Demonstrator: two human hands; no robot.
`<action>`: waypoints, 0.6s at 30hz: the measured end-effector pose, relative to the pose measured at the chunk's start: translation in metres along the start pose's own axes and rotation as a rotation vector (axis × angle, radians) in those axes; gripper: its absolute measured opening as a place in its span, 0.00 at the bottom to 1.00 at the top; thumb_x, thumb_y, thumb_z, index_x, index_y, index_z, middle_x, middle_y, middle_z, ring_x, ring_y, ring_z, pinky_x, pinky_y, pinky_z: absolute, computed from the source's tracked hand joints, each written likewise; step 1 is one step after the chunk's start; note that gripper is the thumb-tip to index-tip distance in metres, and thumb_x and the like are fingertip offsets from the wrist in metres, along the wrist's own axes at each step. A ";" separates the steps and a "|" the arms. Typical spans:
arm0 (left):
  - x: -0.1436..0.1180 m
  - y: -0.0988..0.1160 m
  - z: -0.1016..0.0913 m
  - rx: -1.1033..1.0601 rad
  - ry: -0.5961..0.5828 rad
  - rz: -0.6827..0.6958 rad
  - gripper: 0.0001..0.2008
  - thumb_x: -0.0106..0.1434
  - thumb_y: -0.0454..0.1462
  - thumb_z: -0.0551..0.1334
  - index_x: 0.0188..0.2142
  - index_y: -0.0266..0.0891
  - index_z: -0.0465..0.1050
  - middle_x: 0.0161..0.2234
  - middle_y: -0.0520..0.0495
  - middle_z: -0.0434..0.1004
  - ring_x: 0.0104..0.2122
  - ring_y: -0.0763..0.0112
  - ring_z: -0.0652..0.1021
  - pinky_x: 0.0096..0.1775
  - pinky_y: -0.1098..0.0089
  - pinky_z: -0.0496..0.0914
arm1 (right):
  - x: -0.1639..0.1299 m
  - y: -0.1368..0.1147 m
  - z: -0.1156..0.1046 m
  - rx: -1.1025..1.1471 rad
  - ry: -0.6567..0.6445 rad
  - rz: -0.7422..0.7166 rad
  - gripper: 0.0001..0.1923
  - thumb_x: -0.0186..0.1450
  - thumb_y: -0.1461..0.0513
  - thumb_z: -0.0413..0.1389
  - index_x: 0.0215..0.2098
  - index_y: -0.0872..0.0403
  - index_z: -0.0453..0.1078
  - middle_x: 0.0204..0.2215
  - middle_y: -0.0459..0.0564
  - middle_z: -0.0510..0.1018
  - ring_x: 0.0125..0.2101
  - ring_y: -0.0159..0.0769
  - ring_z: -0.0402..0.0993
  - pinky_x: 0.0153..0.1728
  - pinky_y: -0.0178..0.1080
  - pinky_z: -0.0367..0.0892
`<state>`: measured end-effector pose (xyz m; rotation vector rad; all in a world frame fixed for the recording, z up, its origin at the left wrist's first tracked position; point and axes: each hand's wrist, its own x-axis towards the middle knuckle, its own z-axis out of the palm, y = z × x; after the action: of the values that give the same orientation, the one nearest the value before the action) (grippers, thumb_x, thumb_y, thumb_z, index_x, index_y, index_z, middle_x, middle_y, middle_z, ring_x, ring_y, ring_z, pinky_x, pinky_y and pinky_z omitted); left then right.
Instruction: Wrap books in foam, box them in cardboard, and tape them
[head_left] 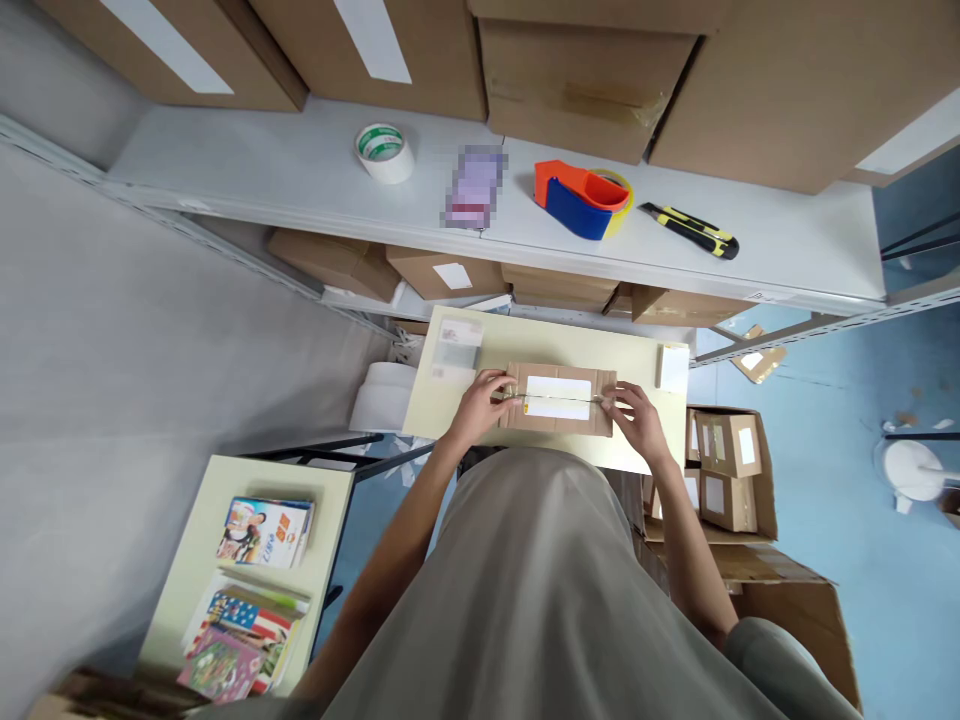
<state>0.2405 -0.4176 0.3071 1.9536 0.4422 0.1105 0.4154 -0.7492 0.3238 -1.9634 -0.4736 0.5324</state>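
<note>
Cardboard box (pixel 559 425) lay on the pale table (pixel 577 343) at the centre of the clock face, its white label (pixel 559 386) facing up. The left hand (pixel 480 402) gripped its nine-o'clock end and the right hand (pixel 639 418) its three-o'clock end, while a tape dispenser (pixel 579 206) rested on the shelf (pixel 247 162) beyond, towards twelve.

A small brown cardboard box (pixel 559 401) lies flat on a pale yellow tabletop (pixel 555 338), long sides running left to right. A white label (pixel 559 386) spans the middle of its top, split lengthwise by a thin dark line, possibly the flap seam.
</note>
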 end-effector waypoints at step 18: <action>0.029 -0.028 0.033 -0.051 0.152 0.012 0.17 0.73 0.48 0.70 0.56 0.45 0.86 0.56 0.40 0.76 0.48 0.62 0.82 0.53 0.61 0.83 | 0.050 0.045 0.022 0.015 0.036 0.066 0.38 0.66 0.27 0.61 0.50 0.48 0.79 0.58 0.62 0.86 0.50 0.54 0.85 0.54 0.59 0.83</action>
<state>0.2695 -0.4264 0.2649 1.9055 0.5225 0.2770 0.4487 -0.7255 0.2663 -1.9765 -0.3822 0.5399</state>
